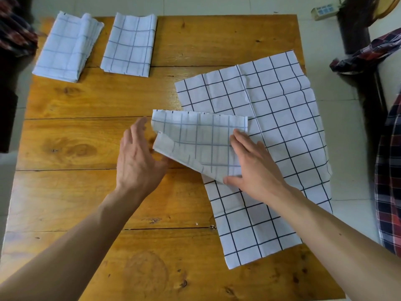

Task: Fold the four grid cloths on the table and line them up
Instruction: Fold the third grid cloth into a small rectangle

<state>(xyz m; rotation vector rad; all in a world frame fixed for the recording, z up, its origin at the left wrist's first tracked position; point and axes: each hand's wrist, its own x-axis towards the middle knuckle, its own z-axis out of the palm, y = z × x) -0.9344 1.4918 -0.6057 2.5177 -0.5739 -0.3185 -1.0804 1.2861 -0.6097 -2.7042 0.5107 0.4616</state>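
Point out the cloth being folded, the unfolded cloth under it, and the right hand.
cloth being folded point(195, 140), head view, middle of its top layer.
unfolded cloth point(282, 118), head view, flat open area right of the crease.
right hand point(253, 168), head view, back of the hand.

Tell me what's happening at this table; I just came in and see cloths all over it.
A person is folding grid cloths on a wooden table. Two folded cloths lie side by side at the far left. The right hand presses flat on a partly folded cloth, while the left hand, fingers open, touches its near-left edge. That cloth lies partly over an unfolded cloth, spread flat on the right with its edge hanging off the table.
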